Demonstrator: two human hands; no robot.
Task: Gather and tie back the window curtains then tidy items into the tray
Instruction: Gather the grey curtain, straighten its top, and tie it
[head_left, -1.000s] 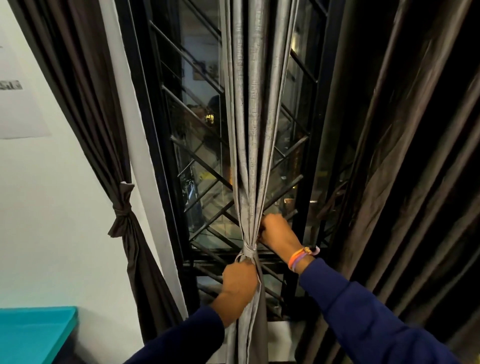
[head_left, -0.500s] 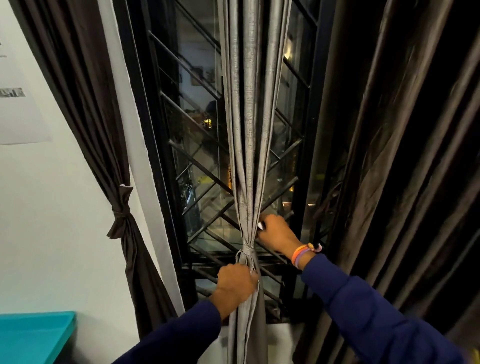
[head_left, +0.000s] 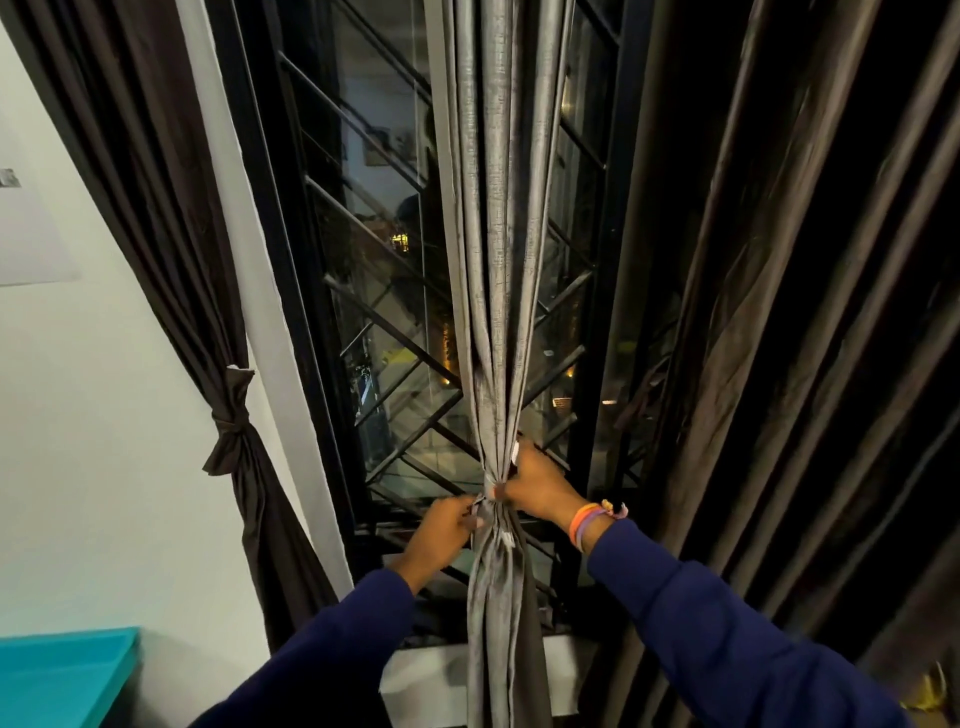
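Observation:
A grey curtain (head_left: 496, 260) hangs gathered in front of the middle of the barred window (head_left: 384, 322). A thin tie (head_left: 488, 498) cinches it at waist height. My left hand (head_left: 441, 535) pinches the tie's end on the left of the bundle. My right hand (head_left: 537, 486) pinches the tie on the right side, fingers against the cloth. A dark brown curtain (head_left: 234, 426) on the left hangs tied back with its own knot. No tray is in sight.
A wide dark brown curtain (head_left: 779, 338) hangs loose on the right. A teal surface (head_left: 62, 675) shows at the bottom left against the white wall (head_left: 104, 415). The white window sill (head_left: 431, 675) lies below the bars.
My left hand has let go of the curtain below the tie and moved up to pinch the tie's left end. My right hand dropped slightly to the knot.

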